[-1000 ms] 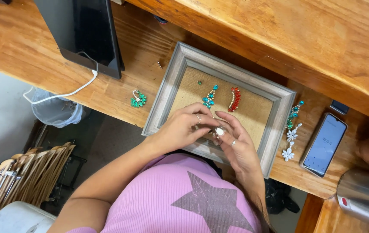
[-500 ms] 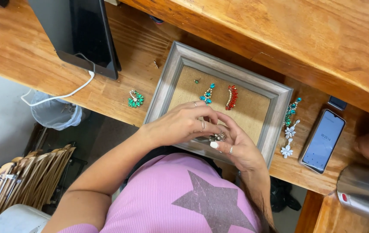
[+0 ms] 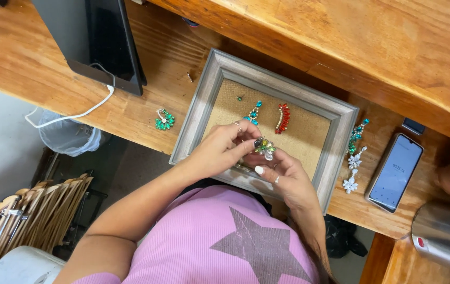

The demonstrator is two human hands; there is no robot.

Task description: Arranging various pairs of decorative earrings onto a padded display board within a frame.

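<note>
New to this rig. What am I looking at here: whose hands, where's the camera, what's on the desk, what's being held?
There is no machine: a person in a pink top works with bare hands. The single picture comes from a camera worn on that person's head, looking straight down. The left hand and right hand meet over a grey picture frame with a tan fabric backing, lying on a wooden desk. Together they pinch a small multicoloured jewelled piece. A teal earring and a red earring lie on the backing. On the desk: a green earring left of the frame, white and teal earrings and a phone to its right, a dark screen above.
</note>
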